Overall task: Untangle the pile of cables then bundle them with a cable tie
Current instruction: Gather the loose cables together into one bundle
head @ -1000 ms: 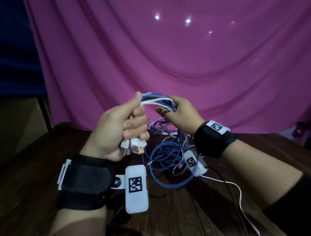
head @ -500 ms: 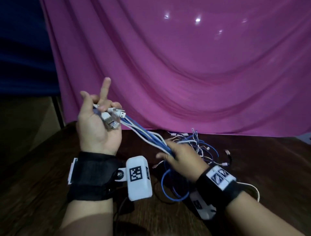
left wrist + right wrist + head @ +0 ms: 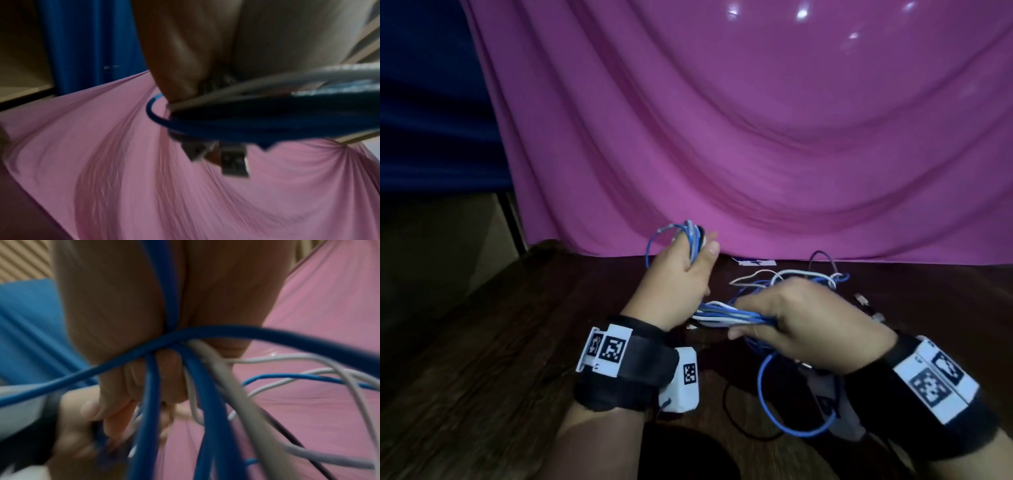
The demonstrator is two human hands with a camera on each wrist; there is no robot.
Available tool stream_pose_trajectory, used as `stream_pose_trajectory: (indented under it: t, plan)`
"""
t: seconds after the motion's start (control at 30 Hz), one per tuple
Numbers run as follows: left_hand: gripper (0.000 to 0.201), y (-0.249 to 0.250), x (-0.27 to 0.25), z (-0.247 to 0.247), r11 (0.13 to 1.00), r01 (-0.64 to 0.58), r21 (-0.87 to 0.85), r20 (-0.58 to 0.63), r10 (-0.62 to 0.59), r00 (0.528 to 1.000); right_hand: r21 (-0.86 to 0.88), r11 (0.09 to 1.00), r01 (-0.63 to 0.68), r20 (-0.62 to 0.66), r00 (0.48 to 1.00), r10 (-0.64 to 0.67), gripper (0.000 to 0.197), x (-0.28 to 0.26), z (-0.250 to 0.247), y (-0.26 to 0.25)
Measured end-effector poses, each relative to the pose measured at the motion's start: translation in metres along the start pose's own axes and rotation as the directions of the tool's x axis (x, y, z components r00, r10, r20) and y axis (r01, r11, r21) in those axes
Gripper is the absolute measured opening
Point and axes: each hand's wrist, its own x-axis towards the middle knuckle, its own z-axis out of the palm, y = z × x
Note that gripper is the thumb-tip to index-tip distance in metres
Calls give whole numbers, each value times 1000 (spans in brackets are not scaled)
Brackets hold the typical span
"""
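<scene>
Above table (image 3: 517, 342) – both hands grip cables (image 3: 726, 317); L fingers hidden, R fingers curled.

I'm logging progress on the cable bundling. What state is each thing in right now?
Left hand: grips one end of the cables, raised.
Right hand: grips the same cables further along.
Bunch of blue and white cables: gathered between the hands, no tie visible.
Loose cable tangle: lying on the dark wooden table.

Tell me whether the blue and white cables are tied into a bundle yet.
Not tied. The blue and white cables are only gathered between left hand and right hand; loose loops trail behind; no tie visible.
</scene>
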Motion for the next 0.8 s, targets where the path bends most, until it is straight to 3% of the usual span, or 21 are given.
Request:
stream_pose_trajectory:
  t: [0.13, 0.23, 0.3, 0.37, 0.47, 0.5, 0.6, 0.67, 0.7, 0.77, 0.8]
  plan:
    - [29, 10, -10, 15, 996, -18, -82, 302, 42, 953, 183, 982, -36, -118, 991, 58, 16, -3, -13, 15]
    - [61, 21, -17, 25, 984, 24, -178, 428, 56, 902, 404, 909, -103, -155, 972, 179, 45, -7, -15, 25]
    - [72, 26, -23, 31, 957, 87, -276, 512, 70, 856, 441, 890, -119, -153, 967, 205, 50, -9, -16, 31]
    - [65, 26, -27, 34, 949, 113, -295, 590, 88, 803, 441, 890, -114, -157, 967, 202, 44, -10, -17, 38]
    - [27, 24, -32, 39, 960, 159, -230, 679, 41, 733, 474, 871, -129, -92, 976, 195, 43, -13, -17, 47]
    - [23, 22, -32, 38, 965, 166, -202, 695, 22, 718, 490, 861, -137, -66, 979, 193, 44, -14, -16, 50]
    - [22, 19, -30, 27, 959, 233, -164, 689, -57, 722, 512, 848, -137, -30, 984, 177, 35, -15, -14, 53]
    - [42, 14, -24, 14, 939, 285, -195, 633, -101, 767, 492, 859, -143, -57, 979, 195, 28, -15, -15, 57]
    - [39, 14, -22, 8, 919, 310, -242, 602, -109, 791, 470, 870, -153, -70, 975, 209, 25, -14, -15, 58]
    - [19, 20, -20, -1, 867, 339, -365, 572, -79, 816, 307, 937, -165, -117, 971, 210, 23, -11, -13, 57]
    - [19, 24, -20, -4, 838, 359, -411, 577, -66, 814, 183, 970, -158, -149, 971, 186, 24, -8, -10, 55]
